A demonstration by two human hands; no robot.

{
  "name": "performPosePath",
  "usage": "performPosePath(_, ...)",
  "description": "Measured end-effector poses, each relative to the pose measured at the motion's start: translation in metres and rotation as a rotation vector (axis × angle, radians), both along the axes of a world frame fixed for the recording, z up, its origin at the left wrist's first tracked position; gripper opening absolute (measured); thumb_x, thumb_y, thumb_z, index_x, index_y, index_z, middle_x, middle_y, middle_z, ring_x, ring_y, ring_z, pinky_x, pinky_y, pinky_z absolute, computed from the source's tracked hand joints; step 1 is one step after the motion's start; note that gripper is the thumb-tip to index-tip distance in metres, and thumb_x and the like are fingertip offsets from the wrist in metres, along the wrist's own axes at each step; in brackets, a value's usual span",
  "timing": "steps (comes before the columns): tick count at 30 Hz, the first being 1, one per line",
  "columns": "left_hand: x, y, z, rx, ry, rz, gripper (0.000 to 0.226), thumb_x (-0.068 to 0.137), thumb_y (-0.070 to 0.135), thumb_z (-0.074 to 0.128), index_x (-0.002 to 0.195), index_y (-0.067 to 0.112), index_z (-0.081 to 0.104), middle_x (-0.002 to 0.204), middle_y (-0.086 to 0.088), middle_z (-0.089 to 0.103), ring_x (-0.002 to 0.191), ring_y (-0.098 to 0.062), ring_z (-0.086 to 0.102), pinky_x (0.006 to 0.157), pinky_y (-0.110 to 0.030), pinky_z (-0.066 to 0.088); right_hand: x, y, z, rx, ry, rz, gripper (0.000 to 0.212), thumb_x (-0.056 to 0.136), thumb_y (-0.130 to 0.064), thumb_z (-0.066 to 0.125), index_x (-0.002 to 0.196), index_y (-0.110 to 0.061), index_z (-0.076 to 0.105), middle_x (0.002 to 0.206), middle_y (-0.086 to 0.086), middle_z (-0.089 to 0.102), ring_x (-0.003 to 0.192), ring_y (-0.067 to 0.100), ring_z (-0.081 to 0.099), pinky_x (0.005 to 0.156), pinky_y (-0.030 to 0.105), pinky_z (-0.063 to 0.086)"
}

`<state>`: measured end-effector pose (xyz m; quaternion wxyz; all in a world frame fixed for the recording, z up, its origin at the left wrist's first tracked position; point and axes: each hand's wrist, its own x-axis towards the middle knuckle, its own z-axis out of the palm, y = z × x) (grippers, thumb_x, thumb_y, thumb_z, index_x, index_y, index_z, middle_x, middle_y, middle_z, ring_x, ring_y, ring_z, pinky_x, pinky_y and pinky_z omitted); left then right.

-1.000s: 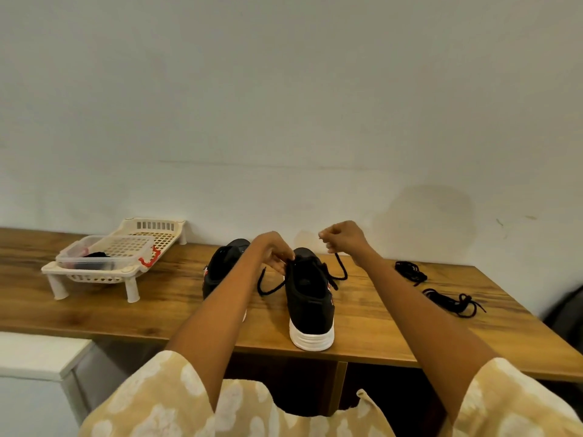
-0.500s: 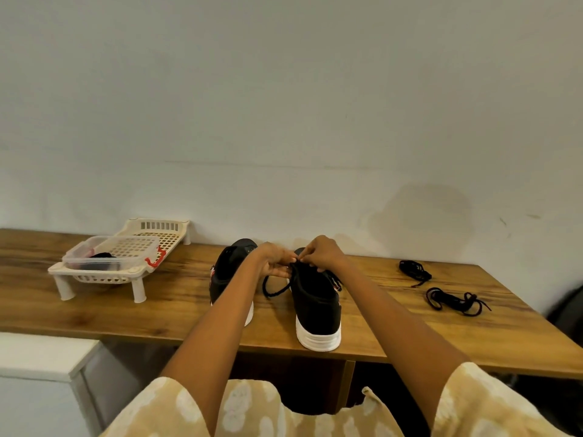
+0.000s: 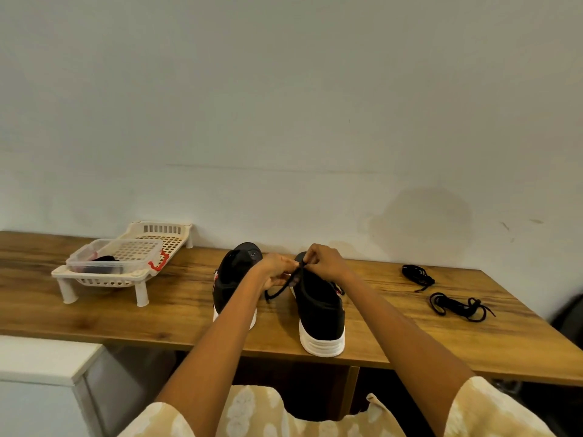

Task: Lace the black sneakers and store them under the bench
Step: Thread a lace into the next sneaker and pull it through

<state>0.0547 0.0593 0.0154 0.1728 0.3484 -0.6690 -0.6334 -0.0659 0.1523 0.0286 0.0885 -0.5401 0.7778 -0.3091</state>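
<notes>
View from a head cam, looking down at a wooden bench set against a pale wall. 2 bare forearms w/ cream patterned sleeves reach fwd from the bottom edge.

2 black sneakers w/ white soles stand on the bench, heels toward the person, toes toward the wall. The left sneaker is partly hidden by the left forearm. The right sneaker sits just beside it, near the bench's front edge.

Both hands meet above the right sneaker's toe end. The left hand & right hand are almost touching, fingers curled in, each pinching a black lace. The lace runs down from the pinch & ends in a small loop hanging between the 2 sneakers. Which eyelet it passes through can't be told; the hands cover that part.

At right, well apart from the sneakers, 2 more bundles of black lace lie on the bench: 1 nearer the wall, 1 nearer the front.

At left, a white slotted plastic rack on short legs stands on the bench, its far end touching the wall. A clear lidded box w/ a red clasp rests on it, something dark inside.

A white cabinet sits lower left, below bench level.
</notes>
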Motion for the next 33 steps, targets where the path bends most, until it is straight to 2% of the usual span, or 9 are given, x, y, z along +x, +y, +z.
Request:
performPosePath(4,-0.001,0.005,-0.003,-0.186,-0.035,0.035,0.011,0.094,0.004,0.053,0.094,0.002,0.064,0.076,-0.008,0.063,0.063,-0.019,0.062,0.062,-0.026,0.055,-0.004,0.001,0.004,0.067,-0.068,0.009,0.013,0.09,-0.009,0.057,0.102,-0.011,0.054,0.091,0.003,0.057,0.071,0.012,0.054,0.051,0.016,0.045)
performPosePath(7,-0.005,0.012,0.001,-0.498,-0.062,0.099,0.016,0.092,0.005,0.053,0.08,0.008,0.063,0.064,-0.007,0.059,0.053,-0.018,0.053,0.059,-0.032,0.052,-0.006,0.002,0.014,0.097,-0.098,0.029,0.022,0.093,-0.01,0.053,0.114,-0.006,0.058,0.096,0.007,0.057,0.062,0.01,0.056,0.047,0.015,0.049)
performPosePath(11,-0.012,0.006,0.031,-0.747,-0.055,0.227,0.012,0.092,0.023,0.053,0.082,0.024,0.06,0.089,0.0,0.065,0.076,-0.021,0.062,0.075,-0.04,0.056,-0.004,0.001,0.035,0.049,-0.23,0.07,0.015,0.093,-0.02,0.059,0.102,-0.009,0.064,0.079,0.006,0.06,0.062,0.015,0.06,0.052,0.02,0.053)
performPosePath(13,-0.015,0.002,0.047,-0.726,0.05,0.327,0.009,0.093,0.029,0.053,0.089,0.027,0.06,0.099,0.002,0.067,0.086,-0.023,0.065,0.078,-0.042,0.055,0.0,-0.003,0.045,-0.016,-0.228,0.076,0.015,0.091,-0.021,0.063,0.09,-0.006,0.066,0.07,0.004,0.062,0.061,0.016,0.061,0.057,0.021,0.054)
performPosePath(17,-0.017,0.001,0.053,-0.442,0.298,0.421,0.016,0.097,0.015,0.047,0.105,0.017,0.061,0.095,-0.002,0.064,0.071,-0.018,0.062,0.065,-0.037,0.054,0.008,-0.011,0.079,-0.368,-0.429,0.042,0.018,0.09,-0.01,0.061,0.097,0.005,0.067,0.071,0.008,0.063,0.064,0.016,0.061,0.06,0.021,0.057)
performPosePath(19,-0.018,0.001,0.04,-0.241,0.276,0.271,0.026,0.097,0.004,0.044,0.118,0.008,0.058,0.091,-0.007,0.06,0.069,-0.019,0.056,0.059,-0.032,0.05,0.008,-0.01,0.106,-0.548,-0.509,0.044,0.019,0.092,-0.008,0.058,0.1,0.007,0.065,0.07,0.008,0.061,0.064,0.017,0.061,0.06,0.022,0.057)
performPosePath(23,-0.011,0.009,0.01,-0.399,0.048,-0.014,0.022,0.093,0.012,0.059,0.11,0.001,0.066,0.088,-0.011,0.063,0.082,-0.022,0.059,0.071,-0.031,0.053,0.01,-0.008,0.151,-0.761,-0.571,0.104,0.01,0.092,-0.01,0.059,0.09,-0.001,0.064,0.071,0.009,0.06,0.066,0.017,0.062,0.064,0.024,0.056)
performPosePath(28,-0.016,0.011,0.042,-0.237,0.387,0.359,0.016,0.09,0.01,0.063,0.097,-0.003,0.068,0.072,-0.007,0.065,0.064,-0.025,0.064,0.056,-0.023,0.056,0.011,-0.003,0.146,-0.785,-0.631,0.1,0.012,0.093,-0.013,0.058,0.091,-0.003,0.064,0.074,0.008,0.062,0.068,0.016,0.062,0.063,0.022,0.056)
performPosePath(33,-0.01,0.012,0.11,-0.176,0.648,0.52,0.013,0.093,0.012,0.058,0.095,0.0,0.064,0.074,-0.007,0.062,0.052,-0.023,0.059,0.05,-0.03,0.057,0.007,-0.002,0.102,-0.556,-0.509,0.001,0.018,0.094,-0.014,0.057,0.1,0.001,0.064,0.084,0.01,0.062,0.065,0.018,0.063,0.063,0.024,0.058)
